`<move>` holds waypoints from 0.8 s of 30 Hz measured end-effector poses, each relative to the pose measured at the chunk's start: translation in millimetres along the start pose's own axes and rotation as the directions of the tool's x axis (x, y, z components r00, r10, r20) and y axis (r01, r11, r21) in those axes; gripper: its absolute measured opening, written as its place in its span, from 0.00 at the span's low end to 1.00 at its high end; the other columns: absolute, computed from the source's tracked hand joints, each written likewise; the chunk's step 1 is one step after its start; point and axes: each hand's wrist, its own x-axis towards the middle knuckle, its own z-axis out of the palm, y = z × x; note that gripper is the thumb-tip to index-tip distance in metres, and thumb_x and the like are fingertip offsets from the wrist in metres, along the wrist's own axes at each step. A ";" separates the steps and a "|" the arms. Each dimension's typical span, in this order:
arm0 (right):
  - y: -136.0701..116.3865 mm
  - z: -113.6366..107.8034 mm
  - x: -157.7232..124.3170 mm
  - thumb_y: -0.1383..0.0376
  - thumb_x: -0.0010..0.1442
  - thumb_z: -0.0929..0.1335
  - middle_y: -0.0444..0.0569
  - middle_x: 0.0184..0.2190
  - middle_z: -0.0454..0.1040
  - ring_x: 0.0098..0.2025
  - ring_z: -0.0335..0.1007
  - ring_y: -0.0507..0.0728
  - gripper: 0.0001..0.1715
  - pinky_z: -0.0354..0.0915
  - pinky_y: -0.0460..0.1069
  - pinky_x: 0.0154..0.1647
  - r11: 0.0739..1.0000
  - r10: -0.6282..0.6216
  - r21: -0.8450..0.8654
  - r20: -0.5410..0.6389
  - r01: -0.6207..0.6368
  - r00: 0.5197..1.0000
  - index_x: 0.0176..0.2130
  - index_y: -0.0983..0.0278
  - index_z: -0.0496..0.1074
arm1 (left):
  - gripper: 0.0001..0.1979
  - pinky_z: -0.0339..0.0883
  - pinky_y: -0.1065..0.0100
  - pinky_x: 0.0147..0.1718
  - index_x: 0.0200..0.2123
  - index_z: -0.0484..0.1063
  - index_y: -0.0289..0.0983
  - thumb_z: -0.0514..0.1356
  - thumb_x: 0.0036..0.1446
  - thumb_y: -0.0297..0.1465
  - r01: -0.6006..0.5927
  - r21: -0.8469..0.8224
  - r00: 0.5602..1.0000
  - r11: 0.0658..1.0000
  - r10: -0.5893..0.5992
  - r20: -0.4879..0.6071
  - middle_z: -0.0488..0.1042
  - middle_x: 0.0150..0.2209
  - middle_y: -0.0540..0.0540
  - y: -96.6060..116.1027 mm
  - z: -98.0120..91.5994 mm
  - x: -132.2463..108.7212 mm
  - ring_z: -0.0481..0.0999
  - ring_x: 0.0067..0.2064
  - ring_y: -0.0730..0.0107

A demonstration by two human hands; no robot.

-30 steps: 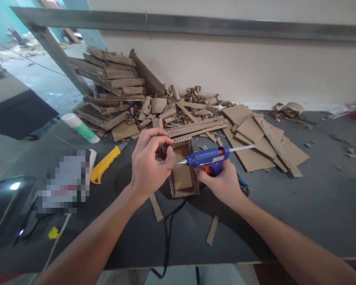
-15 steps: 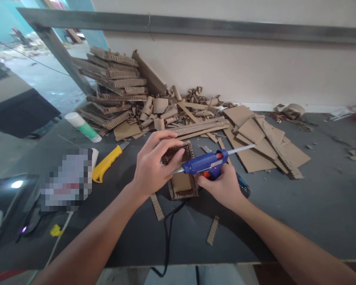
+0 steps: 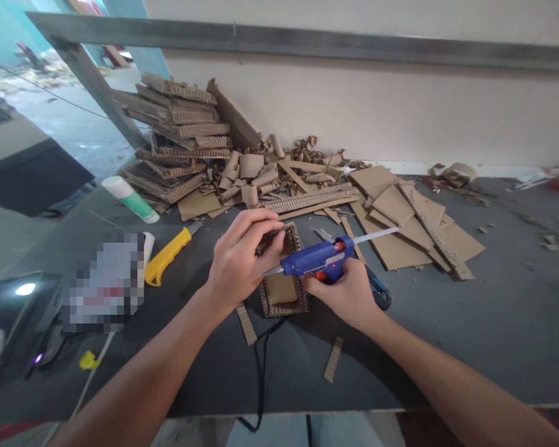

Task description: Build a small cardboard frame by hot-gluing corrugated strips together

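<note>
My right hand (image 3: 347,288) is wrapped round the blue glue gun (image 3: 310,259), its metal tip (image 3: 274,271) pointing left over the cardboard box (image 3: 286,309), close to my left hand (image 3: 235,257). The box is between my hands, over the dark table (image 3: 400,347). My left fingers curl at its far left side (whether they pinch it, I can't tell).

At twelve o'clock we see a long grey metal rail (image 3: 279,45) before a pale wall (image 3: 363,115); at nine, a white-and-green cylindrical tube (image 3: 131,200); between eight and nine, a yellow-handled, metal-bladed knife (image 3: 169,256); at eight, a small yellow scrap (image 3: 88,360).
</note>
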 end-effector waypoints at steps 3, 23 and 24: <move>0.7 -0.1 -0.1 0.59 0.45 0.70 0.38 0.14 0.56 0.19 0.46 0.46 0.19 0.47 0.44 0.17 1.000 0.016 -0.001 0.002 -0.016 1.000 0.16 0.61 0.57 | 0.06 0.74 0.65 0.48 0.42 0.74 0.36 0.62 0.61 0.24 0.007 0.003 1.000 1.000 -0.007 0.018 0.77 0.44 0.42 -0.9 0.0 -0.7 0.78 0.46 0.65; 3.4 -1.0 2.2 0.59 0.46 0.70 0.37 0.14 0.55 0.19 0.46 0.47 0.21 0.46 0.45 0.18 0.999 0.023 -0.028 0.063 -0.021 0.998 0.16 0.60 0.55 | 0.06 0.74 0.67 0.44 0.40 0.76 0.36 0.59 0.65 0.30 0.086 0.023 0.934 0.996 -0.088 0.347 0.80 0.45 0.45 -21.1 -15.1 4.4 0.80 0.44 0.67; 3.5 -0.9 2.2 0.58 0.46 0.70 0.37 0.14 0.55 0.19 0.46 0.47 0.21 0.47 0.45 0.18 0.999 0.019 -0.028 0.063 -0.017 0.998 0.17 0.60 0.56 | 0.06 0.74 0.67 0.43 0.39 0.76 0.36 0.59 0.64 0.30 0.112 0.018 0.933 0.993 -0.112 0.342 0.80 0.45 0.45 -20.8 -14.1 4.2 0.80 0.43 0.67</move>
